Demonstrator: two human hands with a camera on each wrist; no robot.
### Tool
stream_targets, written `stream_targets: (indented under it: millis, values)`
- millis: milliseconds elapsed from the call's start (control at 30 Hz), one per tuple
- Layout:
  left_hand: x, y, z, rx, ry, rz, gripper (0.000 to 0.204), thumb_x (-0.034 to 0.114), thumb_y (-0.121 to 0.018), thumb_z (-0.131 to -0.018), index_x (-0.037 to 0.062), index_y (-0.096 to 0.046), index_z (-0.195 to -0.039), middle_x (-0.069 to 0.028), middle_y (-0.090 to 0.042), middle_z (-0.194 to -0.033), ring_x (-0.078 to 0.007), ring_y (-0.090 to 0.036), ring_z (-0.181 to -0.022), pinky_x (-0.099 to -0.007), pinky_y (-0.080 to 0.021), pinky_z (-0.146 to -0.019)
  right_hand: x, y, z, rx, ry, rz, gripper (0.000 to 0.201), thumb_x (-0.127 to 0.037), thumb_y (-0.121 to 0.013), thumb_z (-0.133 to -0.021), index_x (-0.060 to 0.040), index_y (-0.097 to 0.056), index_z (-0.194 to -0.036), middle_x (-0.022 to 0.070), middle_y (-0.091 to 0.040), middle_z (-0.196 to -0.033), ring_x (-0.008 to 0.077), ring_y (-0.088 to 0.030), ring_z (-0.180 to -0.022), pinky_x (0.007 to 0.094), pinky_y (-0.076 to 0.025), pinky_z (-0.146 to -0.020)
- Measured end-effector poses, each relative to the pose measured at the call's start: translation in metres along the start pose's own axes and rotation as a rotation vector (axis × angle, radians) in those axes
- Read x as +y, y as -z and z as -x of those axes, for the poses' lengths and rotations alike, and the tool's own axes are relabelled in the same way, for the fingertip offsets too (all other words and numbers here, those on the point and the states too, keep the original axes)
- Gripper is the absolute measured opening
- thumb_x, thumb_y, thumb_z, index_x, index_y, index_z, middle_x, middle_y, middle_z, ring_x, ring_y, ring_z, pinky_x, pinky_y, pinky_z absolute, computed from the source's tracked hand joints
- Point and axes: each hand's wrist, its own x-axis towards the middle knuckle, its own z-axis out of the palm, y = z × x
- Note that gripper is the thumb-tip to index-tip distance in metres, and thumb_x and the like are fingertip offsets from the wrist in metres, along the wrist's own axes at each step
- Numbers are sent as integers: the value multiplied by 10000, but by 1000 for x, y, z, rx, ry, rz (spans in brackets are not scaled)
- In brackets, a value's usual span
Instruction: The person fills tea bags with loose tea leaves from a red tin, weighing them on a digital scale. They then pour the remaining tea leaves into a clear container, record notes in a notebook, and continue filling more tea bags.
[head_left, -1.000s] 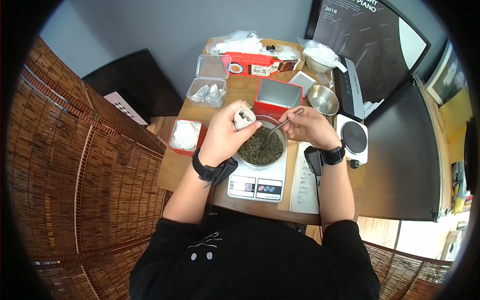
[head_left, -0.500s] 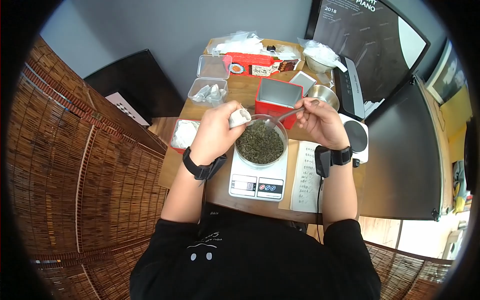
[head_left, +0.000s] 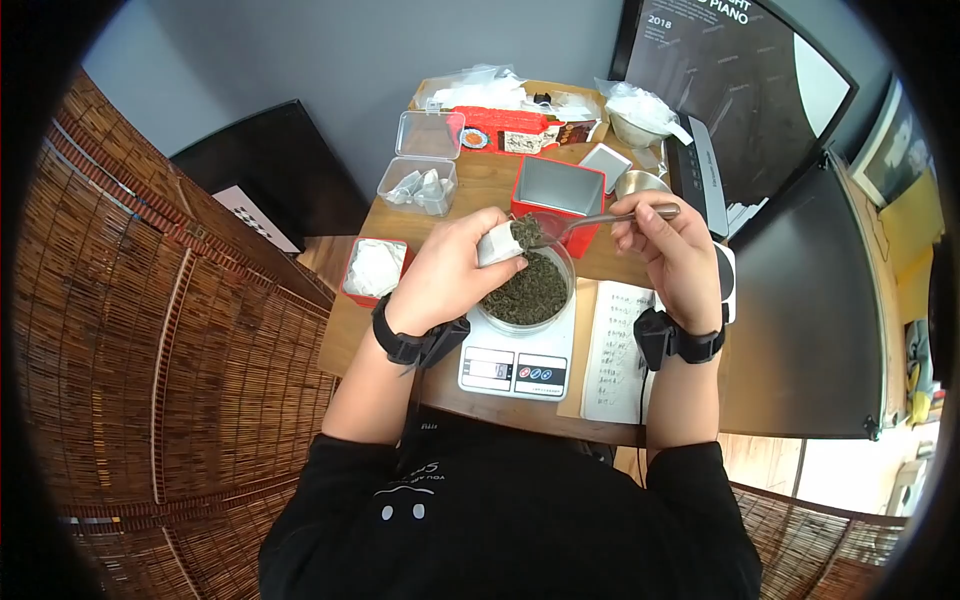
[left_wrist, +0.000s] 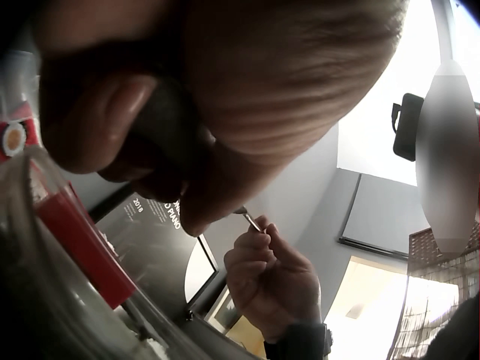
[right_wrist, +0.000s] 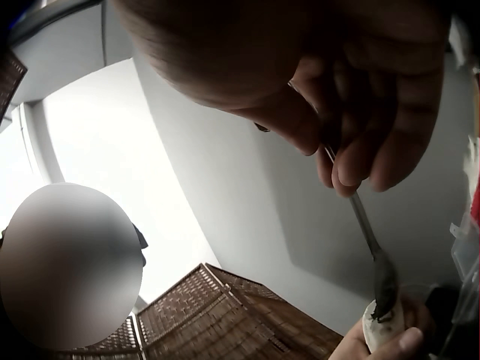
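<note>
My left hand (head_left: 445,270) grips a small white pouch (head_left: 497,246) with its open mouth turned to the right. In my right hand (head_left: 678,250), thumb and fingers pinch the handle of a metal spoon (head_left: 600,217). Dark dried leaves (head_left: 527,231) heap on the spoon's bowl, right at the pouch's mouth. The right wrist view shows the spoon tip (right_wrist: 385,289) over the pouch opening (right_wrist: 382,324). Below both hands, a clear round bowl (head_left: 573,290) of the same leaves stands on a white kitchen scale (head_left: 550,350). The left hand covers part of the pouch.
An open red tin (head_left: 560,190) stands just behind the bowl. At left are a red box of white pouches (head_left: 375,270) and a lidded clear box (head_left: 420,205). A handwritten notebook (head_left: 612,350) lies right of the scale. A metal bowl (head_left: 640,183) and bagged items sit farther back.
The spoon has come up out of the leaves in the bowl, loaded, and moved left to the pouch's mouth. My right hand shifted right and the pouch tilted toward the spoon.
</note>
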Motion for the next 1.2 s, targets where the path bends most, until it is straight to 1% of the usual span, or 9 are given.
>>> stream_targets:
  millis: [167, 300, 500, 567, 667, 700, 767, 867, 1200]
  values:
    - [0, -1, 0, -29, 19, 105, 238, 85, -829, -920, 9, -671, -1081, -33, -668, -877, -93, -601, -841, -316, -514, -755, -13, -19, 16, 23, 139, 365, 208, -108, -617, -1102, 31, -756, -1169, 88, -773, -1027, 134, -704, -929, 292, -563, -870]
    - [-3, -5, -1, -55, 44, 173, 246, 65, -814, -932, 6, -666, -1120, -11, -674, -928, -80, -601, -884, -299, -516, -783, -31, -41, 28, 30, 171, 554, 175, -77, -651, -1068, 15, -766, -1164, 90, -772, -1015, 172, -735, -949, 309, -583, -868]
    - [-15, -10, -4, -111, 43, 276, 319, 32, -773, -958, 2, -638, -1245, 2, -691, -1068, -75, -616, -1000, -281, -521, -882, -43, -50, 33, -64, 411, 889, 170, 9, -710, -966, -5, -782, -1119, 126, -763, -990, 268, -747, -923, 352, -590, -800]
    - [-21, -15, -5, -55, -16, 368, 344, 78, -765, -932, -7, -656, -1247, -94, -733, -1050, -171, -679, -977, -352, -541, -896, -42, -49, 34, -63, 439, 878, 174, 12, -714, -958, -9, -785, -1116, 128, -762, -990, 274, -743, -916, 356, -587, -792]
    - [-7, -12, -2, -108, 63, 534, 237, -26, -692, -964, 22, -624, -1186, -15, -651, -1062, -89, -596, -962, -289, -505, -871, -42, -50, 34, -55, 501, 868, 176, 16, -713, -954, -10, -790, -1110, 129, -763, -991, 274, -737, -910, 358, -584, -785]
    - [-10, -12, -2, -107, 62, 533, 237, -26, -692, -964, 22, -624, -1186, -15, -651, -1062, -89, -596, -962, -289, -505, -871, -43, -50, 34, -46, 533, 870, 174, 17, -708, -957, -8, -790, -1108, 128, -765, -993, 268, -737, -911, 357, -584, -787]
    - [-22, -13, -5, -222, 29, 938, 241, -83, -598, -913, 37, -611, -1121, -42, -605, -1018, -128, -558, -912, -295, -476, -798, -43, -53, 38, -20, 520, 807, 162, 5, -702, -969, 1, -789, -1106, 131, -766, -995, 264, -735, -906, 356, -583, -786]
    - [-32, -15, -10, -295, 7, 1217, 304, -103, -541, -843, 34, -595, -1109, -64, -572, -1002, -164, -530, -915, -292, -440, -758, -41, -51, 40, 15, 522, 718, 142, -36, -700, -992, 16, -787, -1091, 136, -767, -992, 257, -734, -897, 353, -579, -782]
    - [-24, -6, -3, -346, 279, 1385, 210, -21, -571, -943, 55, -617, -1134, -44, -633, -1033, -151, -604, -935, -296, -507, -713, -44, -47, 40, -58, 593, 757, 119, -109, -752, -963, -7, -791, -1012, 116, -776, -925, 265, -732, -818, 349, -560, -753]
